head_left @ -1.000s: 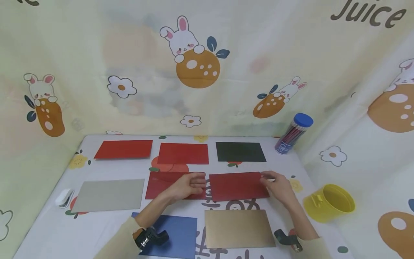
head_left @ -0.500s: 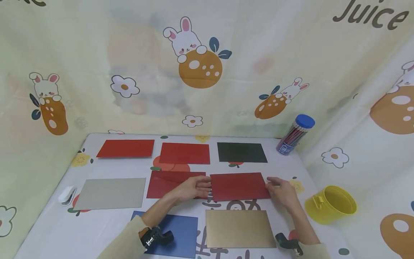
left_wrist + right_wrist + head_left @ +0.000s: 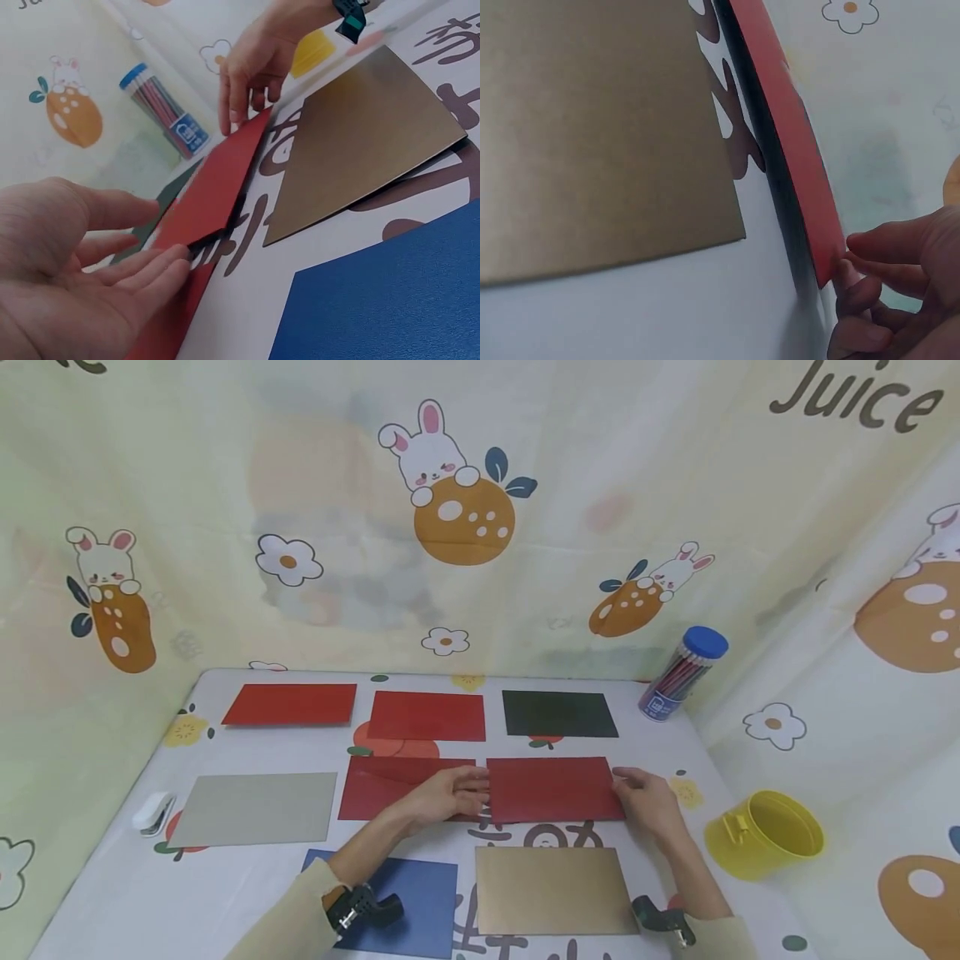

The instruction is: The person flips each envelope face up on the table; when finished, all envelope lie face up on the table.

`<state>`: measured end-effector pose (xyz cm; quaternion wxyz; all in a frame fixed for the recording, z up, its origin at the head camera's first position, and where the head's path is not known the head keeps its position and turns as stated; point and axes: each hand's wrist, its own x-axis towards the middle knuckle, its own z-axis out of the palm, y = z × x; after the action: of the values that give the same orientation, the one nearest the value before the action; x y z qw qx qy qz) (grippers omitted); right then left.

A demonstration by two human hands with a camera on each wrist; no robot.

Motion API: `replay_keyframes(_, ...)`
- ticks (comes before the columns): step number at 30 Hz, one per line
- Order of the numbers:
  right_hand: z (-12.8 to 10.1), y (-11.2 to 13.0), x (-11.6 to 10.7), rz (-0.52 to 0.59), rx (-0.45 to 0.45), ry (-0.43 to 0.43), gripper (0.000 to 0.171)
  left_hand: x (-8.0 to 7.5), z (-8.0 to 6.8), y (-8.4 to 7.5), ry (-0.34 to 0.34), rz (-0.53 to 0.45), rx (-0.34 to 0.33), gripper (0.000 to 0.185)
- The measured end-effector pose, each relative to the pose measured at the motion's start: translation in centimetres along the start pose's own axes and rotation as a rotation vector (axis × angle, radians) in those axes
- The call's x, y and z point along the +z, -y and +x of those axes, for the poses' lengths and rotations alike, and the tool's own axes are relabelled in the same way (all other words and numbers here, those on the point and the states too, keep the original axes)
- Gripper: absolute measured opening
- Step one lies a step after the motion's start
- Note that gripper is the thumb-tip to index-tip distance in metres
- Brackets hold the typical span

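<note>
A dark red rectangular card (image 3: 555,789) lies between my hands, its long front edge facing me; a dark shadow runs along that edge in the right wrist view. My left hand (image 3: 447,793) has its fingers extended and apart, the fingertips at the card's left edge. That hand covers part of a second dark red piece, an envelope with flap lines (image 3: 375,785). At the card's right edge is my right hand (image 3: 651,802). In the right wrist view, its thumb and a finger (image 3: 845,274) touch the card's end, the other fingers loosely bent.
A gold card (image 3: 555,891) and a blue one (image 3: 420,902) lie in front, a grey one (image 3: 255,810) at left. Two red cards and a dark green one (image 3: 560,714) line the back. A stapler (image 3: 153,814), pencil jar (image 3: 678,677) and yellow cup (image 3: 765,835) stand around.
My right hand came off the card's right edge and has returned to touch it. The card has turned slightly and now lies straighter. My left hand shifted slightly right to its left edge.
</note>
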<state>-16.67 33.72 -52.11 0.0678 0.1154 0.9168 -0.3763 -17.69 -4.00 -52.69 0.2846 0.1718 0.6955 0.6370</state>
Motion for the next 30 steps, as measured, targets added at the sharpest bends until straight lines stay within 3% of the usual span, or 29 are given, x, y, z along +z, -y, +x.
replay_keyframes(7,0.7,0.4,-0.6,0.069,-0.022,-0.007,0.04,-0.1,0.4,0.0,-0.044,0.02,0.064,0.055)
replay_keyframes(16,0.8,0.0,-1.7,0.379,-0.046,0.05,0.039,0.2,0.8,-0.2,-0.264,0.115,0.135,0.049)
replay_keyframes(25,0.4,0.0,-2.4,0.441,-0.139,0.04,0.042,0.4,0.6,-1.2,-0.396,0.176,0.144,0.035)
replay_keyframes(30,0.1,0.0,-2.9,0.456,-0.185,0.046,0.04,0.2,0.8,-1.2,-0.426,0.201,0.156,0.03)
